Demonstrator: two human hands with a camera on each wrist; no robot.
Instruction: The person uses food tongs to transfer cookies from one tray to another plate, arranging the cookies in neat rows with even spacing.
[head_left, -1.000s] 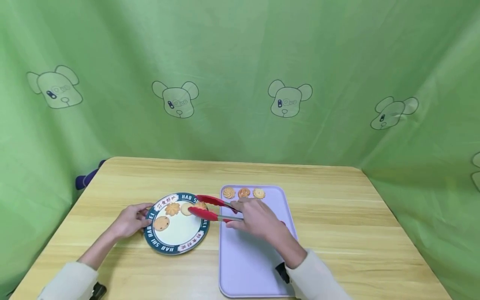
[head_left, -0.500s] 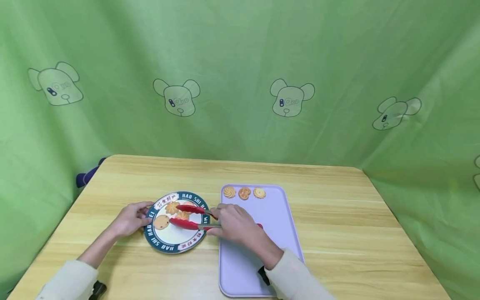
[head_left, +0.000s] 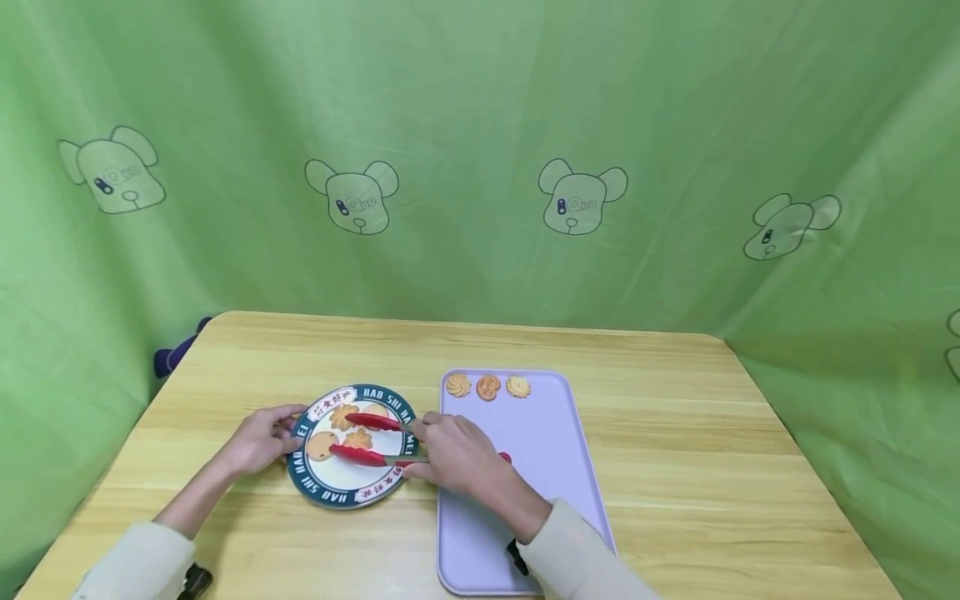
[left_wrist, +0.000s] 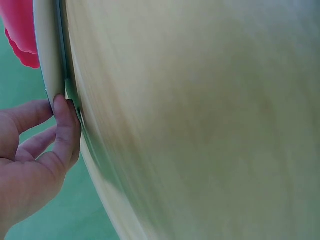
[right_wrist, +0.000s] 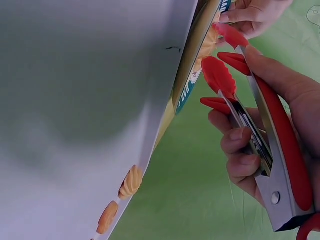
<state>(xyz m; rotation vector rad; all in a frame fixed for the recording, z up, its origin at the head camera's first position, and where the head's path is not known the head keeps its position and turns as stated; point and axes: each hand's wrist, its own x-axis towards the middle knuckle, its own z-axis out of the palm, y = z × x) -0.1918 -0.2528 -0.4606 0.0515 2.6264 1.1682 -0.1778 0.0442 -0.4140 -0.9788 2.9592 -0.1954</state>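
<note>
Two bare hands, pale sleeves (head_left: 138, 562) at the wrists. Left hand (head_left: 258, 440): lower left of the head view, digits curled to both faces of the edge of a round plate (head_left: 341, 475), pinching the rim. Plate: left of centre in the lower half, white middle, dark teal border with pale lettering.

Right hand (head_left: 459, 450): lower centre, fingers wrapped around red-and-steel tongs (right_wrist: 285, 145). Tong tips over the plate, visibly parted, one on each side of a flower-shaped cookie (head_left: 358, 441); contact with that cookie impossible to tell.

Also on the plate: one round dotted cookie (head_left: 321, 446) at left, just beside the lower tong tip; one ridged cookie (head_left: 342, 416) toward the plate's upper left; one pale round cookie (head_left: 376, 410) at the upper middle, partly behind the upper tong arm.

To the right of the plate: one lilac tray (head_left: 487, 533), partly beneath the right hand and sleeve. Three cookies in a row along its top edge: a swirled cookie (head_left: 457, 385), a pretzel-shaped cookie (head_left: 488, 387), a scalloped cookie (head_left: 517, 387).

Beneath: one wood-grain table (head_left: 675, 433). Behind: one green curtain (head_left: 465, 275), printed with bear heads.
</note>
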